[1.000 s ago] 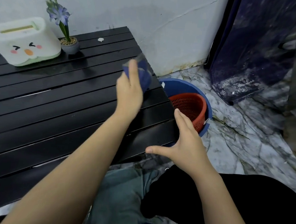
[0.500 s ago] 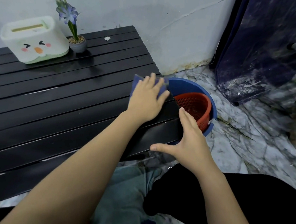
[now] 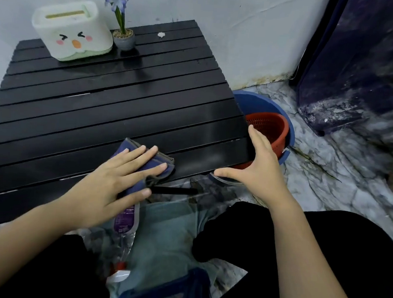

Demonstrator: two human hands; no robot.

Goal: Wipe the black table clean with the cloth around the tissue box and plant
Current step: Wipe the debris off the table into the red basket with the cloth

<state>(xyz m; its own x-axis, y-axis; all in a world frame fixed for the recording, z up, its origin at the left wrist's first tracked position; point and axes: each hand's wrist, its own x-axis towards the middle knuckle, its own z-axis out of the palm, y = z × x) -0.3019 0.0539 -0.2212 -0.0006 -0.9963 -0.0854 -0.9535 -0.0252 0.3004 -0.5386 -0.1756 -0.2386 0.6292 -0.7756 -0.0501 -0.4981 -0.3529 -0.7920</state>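
The left hand (image 3: 116, 178) lies flat, fingers straight and spread, pressing a folded blue cloth (image 3: 153, 164) onto the near edge of a black slatted table (image 3: 101, 100). The cloth sits at the table's front edge, toward the right corner, with part of it folded over the edge beneath the thumb. The right hand (image 3: 259, 167) is also spread flat with straight fingers; its palm rests against the table's near right corner, the fingers pointing along the right side and the thumb stretched out along the front edge. It holds nothing.

At the far left of the table stands a white tissue box (image 3: 72, 29) with a cartoon face of squinting eyes, pink cheeks and an orange beak. Just beside it, to its right, is a plant (image 3: 121, 15) with purple-blue flowers in a small grey pot. A small white scrap (image 3: 161, 35) lies on the far slats, to the right of the pot.

On the marble-patterned floor (image 3: 328, 181) beside the table's right edge sits a blue basin (image 3: 264, 102) with a red mesh basket (image 3: 271, 128) inside it. Below the table's front edge, between the person's dark-clothed knees, lie a clear plastic bottle (image 3: 125, 225) with a purple label and some grey-blue fabric (image 3: 169, 228). A white wall stands behind the table.
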